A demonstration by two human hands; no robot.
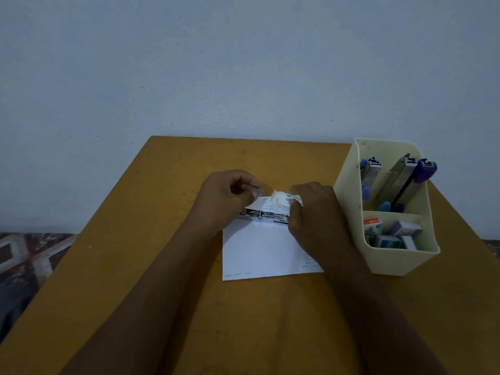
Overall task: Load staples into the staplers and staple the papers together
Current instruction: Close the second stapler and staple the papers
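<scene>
A metal stapler lies opened on the far edge of a white paper stack in the middle of the table. My left hand pinches a small strip of staples just above the stapler's left end. My right hand holds a small white staple box, its flap open, above the stapler's right end. The stapler's right part is hidden under my right hand. Rows of staples show along the paper's edges.
A cream plastic organizer stands at the right of the yellow-brown table, holding several staplers in its back section and staple boxes in its front one. A pale wall rises behind the table; patterned floor lies to the left.
</scene>
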